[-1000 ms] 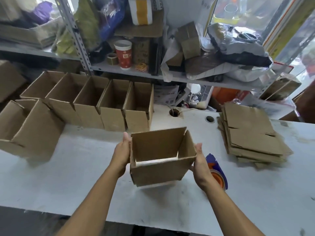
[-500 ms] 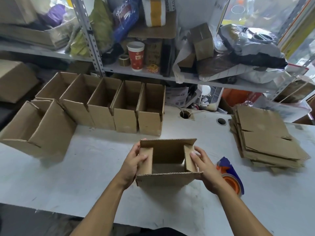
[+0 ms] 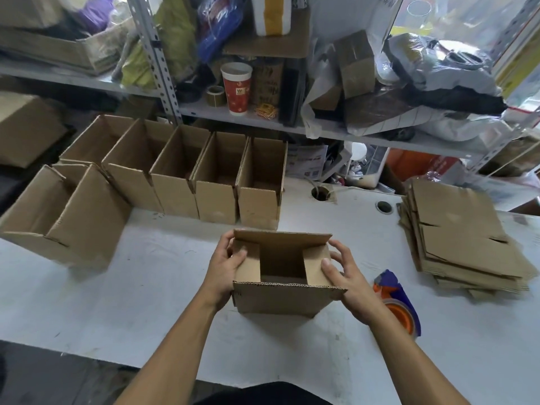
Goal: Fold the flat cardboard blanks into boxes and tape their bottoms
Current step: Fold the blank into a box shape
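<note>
A small brown cardboard box (image 3: pixel 277 299) stands on the white table (image 3: pixel 146 287) in front of me, open side up. Its two short end flaps are folded inward; the long near and far flaps stand up. My left hand (image 3: pixel 225 267) grips the left end, thumb pressing the left flap down. My right hand (image 3: pixel 344 273) grips the right end, thumb on the right flap. A blue and orange tape dispenser (image 3: pixel 397 302) lies just right of my right wrist. A stack of flat cardboard blanks (image 3: pixel 461 235) sits at the right.
A row of several folded open boxes (image 3: pixel 216 176) lines the table's back left, with larger ones (image 3: pixel 58 211) at the far left. Two cable holes (image 3: pixel 321 192) pierce the table. Behind stands a cluttered metal shelf with a red paper cup (image 3: pixel 236 89).
The box came down from mid-air onto the table. Both end flaps were folded inward and my thumbs now press on them.
</note>
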